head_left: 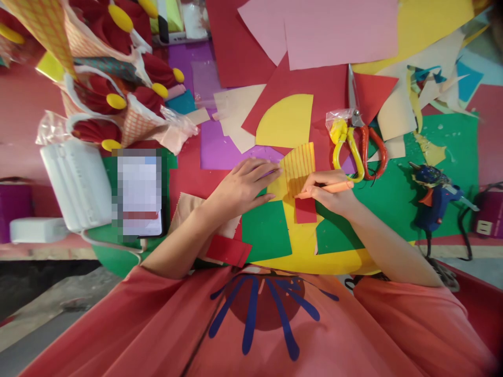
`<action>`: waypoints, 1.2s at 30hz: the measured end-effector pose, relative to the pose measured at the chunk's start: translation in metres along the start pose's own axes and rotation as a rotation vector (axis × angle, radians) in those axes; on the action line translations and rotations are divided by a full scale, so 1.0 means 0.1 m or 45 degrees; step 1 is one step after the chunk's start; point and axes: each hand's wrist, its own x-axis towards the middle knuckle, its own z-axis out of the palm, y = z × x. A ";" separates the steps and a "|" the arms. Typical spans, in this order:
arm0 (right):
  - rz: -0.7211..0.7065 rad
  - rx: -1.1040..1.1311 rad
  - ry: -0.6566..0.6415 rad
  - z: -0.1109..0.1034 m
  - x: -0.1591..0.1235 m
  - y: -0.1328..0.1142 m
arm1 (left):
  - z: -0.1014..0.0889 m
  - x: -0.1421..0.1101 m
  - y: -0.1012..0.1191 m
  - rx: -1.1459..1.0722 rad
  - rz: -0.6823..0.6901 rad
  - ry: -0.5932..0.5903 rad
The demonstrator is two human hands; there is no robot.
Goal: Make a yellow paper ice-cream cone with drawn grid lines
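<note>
My right hand point(328, 195) is closed around an orange marker point(341, 187), its tip down on a fan-shaped yellow paper piece point(301, 163). Orange stripes run across much of that piece. My left hand point(247, 183) lies flat with fingers stretched out, the fingertips at the left edge of the striped piece. A small red paper rectangle point(305, 210) lies just below the marker tip. Above the striped piece rests a plain yellow paper fan point(288, 121) without stripes. Scissors point(356, 120) with yellow and red handles lie beyond my right hand.
A blue glue gun point(432, 196) with a black cord lies at the right. Paper cones point(143, 118) with dark red filling crowd the upper left. Below them are a white power bank point(76, 183) and a phone point(139, 193) on a cable. Pink paper sheets point(341, 31) and scraps lie at the back.
</note>
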 end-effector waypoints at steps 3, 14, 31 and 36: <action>0.015 0.034 -0.005 0.00 0.00 0.02 | 0.01 0.00 -0.01 0.014 0.015 0.022; 0.105 0.256 0.090 0.03 -0.01 0.10 | -0.03 0.00 -0.02 0.049 0.154 0.160; -0.023 0.149 0.141 0.00 -0.04 0.05 | -0.01 0.01 0.03 0.046 0.225 0.058; -0.005 0.045 0.124 0.00 0.01 0.07 | -0.04 0.01 0.04 0.054 0.258 0.055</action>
